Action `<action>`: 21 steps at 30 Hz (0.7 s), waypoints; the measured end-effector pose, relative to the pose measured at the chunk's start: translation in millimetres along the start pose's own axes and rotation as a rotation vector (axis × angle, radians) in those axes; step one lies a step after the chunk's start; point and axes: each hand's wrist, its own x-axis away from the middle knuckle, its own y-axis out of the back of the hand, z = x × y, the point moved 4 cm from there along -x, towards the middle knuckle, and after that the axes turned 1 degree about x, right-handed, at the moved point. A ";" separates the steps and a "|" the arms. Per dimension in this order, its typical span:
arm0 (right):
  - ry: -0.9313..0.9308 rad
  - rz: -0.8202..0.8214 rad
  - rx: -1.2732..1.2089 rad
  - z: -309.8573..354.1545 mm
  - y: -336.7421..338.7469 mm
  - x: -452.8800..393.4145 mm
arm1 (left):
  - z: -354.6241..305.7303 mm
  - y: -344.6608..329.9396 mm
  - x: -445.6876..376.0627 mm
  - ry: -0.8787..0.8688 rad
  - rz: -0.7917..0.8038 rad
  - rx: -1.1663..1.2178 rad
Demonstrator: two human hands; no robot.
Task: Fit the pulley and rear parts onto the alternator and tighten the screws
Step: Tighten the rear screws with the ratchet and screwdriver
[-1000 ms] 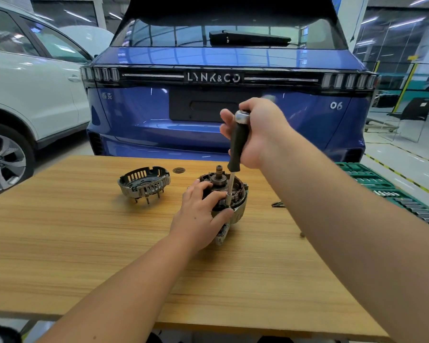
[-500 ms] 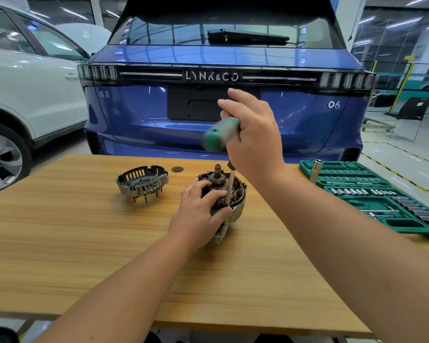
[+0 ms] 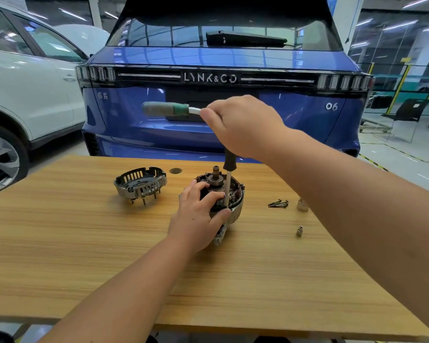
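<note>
Blue car [image 3: 223, 100]: parked tail-on behind our tabletop; a white car [image 3: 27, 95] stands at its left.

Tabletop [image 3: 84, 256]: wood-grain, carries everything below.

Our arms: both reach forward from the lower edge, the right one crossing high from the right side.

Alternator [image 3: 234, 203]: near the tabletop's middle, shaft end up, copper windings showing.

Rear cover [image 3: 140, 185]: slotted metal shell, to the left of the alternator and apart from it.

Right hand [image 3: 243, 125]: raised above the alternator, fingers curled round the top of a ratchet driver [image 3: 227, 179]. Its green-wrapped handle sticks out leftward, blurred; its shaft runs down to the alternator's rim.

Left hand [image 3: 198, 216]: fingers curled over the near side of the alternator, gripping it, thumb beside the driver's tip.

Screws [image 3: 278, 203]: small dark bundle to the right of the alternator.

Sockets: one larger socket [image 3: 302, 205] beside the screws, one smaller socket [image 3: 299, 230] nearer us.
</note>
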 end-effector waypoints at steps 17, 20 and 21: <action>-0.954 -0.217 -1.803 -11.1 -33.1 20.1 | 4.0 -1.9 -1.6 -0.003 0.014 0.001; -0.599 -0.460 -1.516 -9.0 -35.8 31.8 | 3.4 -1.1 -1.3 -0.002 0.007 0.000; -0.481 -0.506 -1.363 -9.7 -35.8 34.7 | 3.3 -0.8 -1.0 -0.004 0.004 0.001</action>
